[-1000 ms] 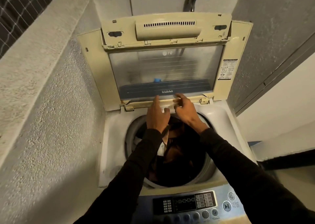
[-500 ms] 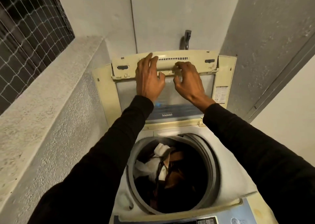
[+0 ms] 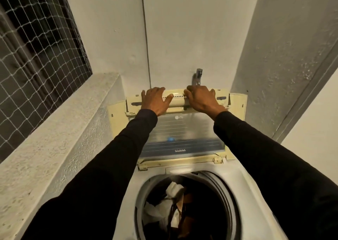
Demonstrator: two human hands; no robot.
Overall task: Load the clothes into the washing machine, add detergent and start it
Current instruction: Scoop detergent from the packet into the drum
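Both hands, the left hand (image 3: 157, 101) and right hand (image 3: 202, 99), have risen from the drum of mixed clothes (image 3: 175, 207) to the upright cream plastic lid (image 3: 180, 130), fingers spread flat on its top edge, likely about to close it

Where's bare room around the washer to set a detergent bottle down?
The concrete ledge between the netted window and the washer is bare. The white deck right of the drum is bare but narrow and sloped. Crowded: the drum holds clothes, and the left hand and right hand rest on the raised lid's top edge.
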